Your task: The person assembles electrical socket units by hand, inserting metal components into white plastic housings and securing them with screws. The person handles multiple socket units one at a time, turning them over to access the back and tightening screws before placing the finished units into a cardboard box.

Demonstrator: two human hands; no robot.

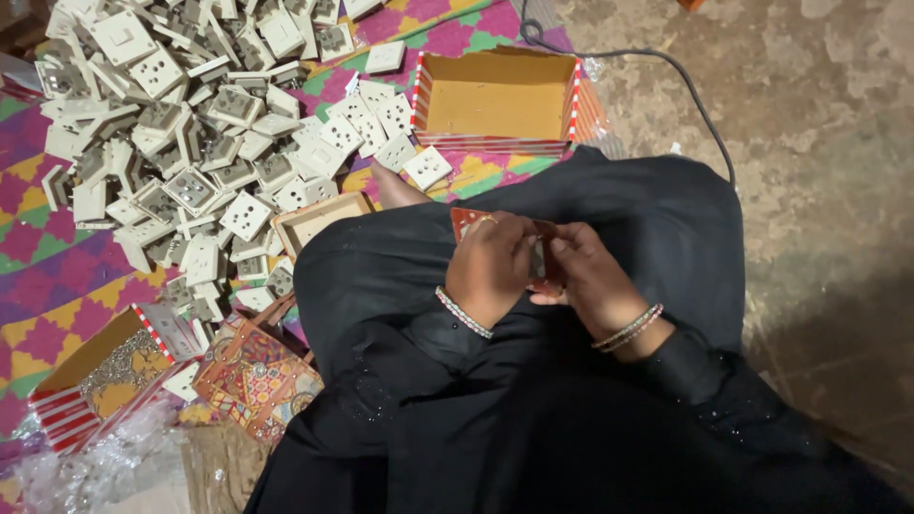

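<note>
Both hands — left [490, 266], right [590, 276] — pinch one small red carton [466, 218], flat, mostly hidden.

Black sleeves [705, 371]; beaded bangles [464, 313] on both wrists; a ring [486, 220].

White sockets [190, 124], pink-green-yellow checked mat [57, 286], red-striped box [497, 100], perhaps red card [466, 221].

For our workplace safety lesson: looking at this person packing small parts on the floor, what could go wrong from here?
1. Both hands, left hand and right hand, work the small red box over the lap; it could slip out.
2. The heaped white socket plates might slide or scatter across the mat.
3. The black cable on the floor could snag a foot.
</note>
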